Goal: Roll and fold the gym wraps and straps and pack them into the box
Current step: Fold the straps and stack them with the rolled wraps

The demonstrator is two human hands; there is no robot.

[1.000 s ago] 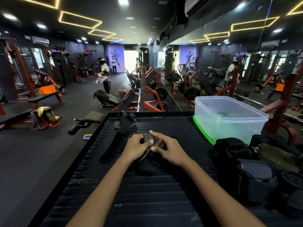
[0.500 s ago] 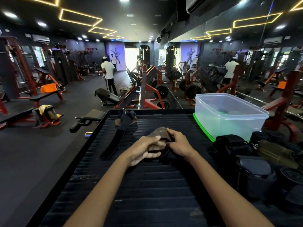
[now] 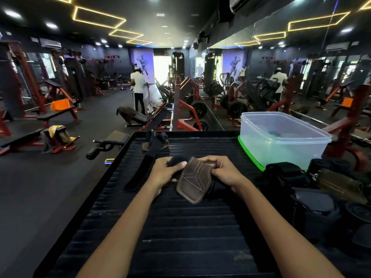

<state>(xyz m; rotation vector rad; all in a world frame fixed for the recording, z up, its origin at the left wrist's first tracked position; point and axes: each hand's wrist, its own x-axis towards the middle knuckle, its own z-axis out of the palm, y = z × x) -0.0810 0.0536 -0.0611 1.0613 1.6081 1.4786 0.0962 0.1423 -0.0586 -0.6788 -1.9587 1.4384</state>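
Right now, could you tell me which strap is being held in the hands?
The brown stitched leather strap, gripped by both hands; the long black strap lies untouched on the mat to its left.

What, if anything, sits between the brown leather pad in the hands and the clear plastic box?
Nothing visible does. Both hands, left and right, hold the brown leather pad above the ribbed black surface. The clear box stands open-topped to the right and farther away, with bare surface between. The dark gear pile lies nearer, beside that path.

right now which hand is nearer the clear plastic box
The right hand. It grips the brown leather pad at mid-table, with the clear plastic box further out on its side. The left hand grips the pad's other side, further from the box.
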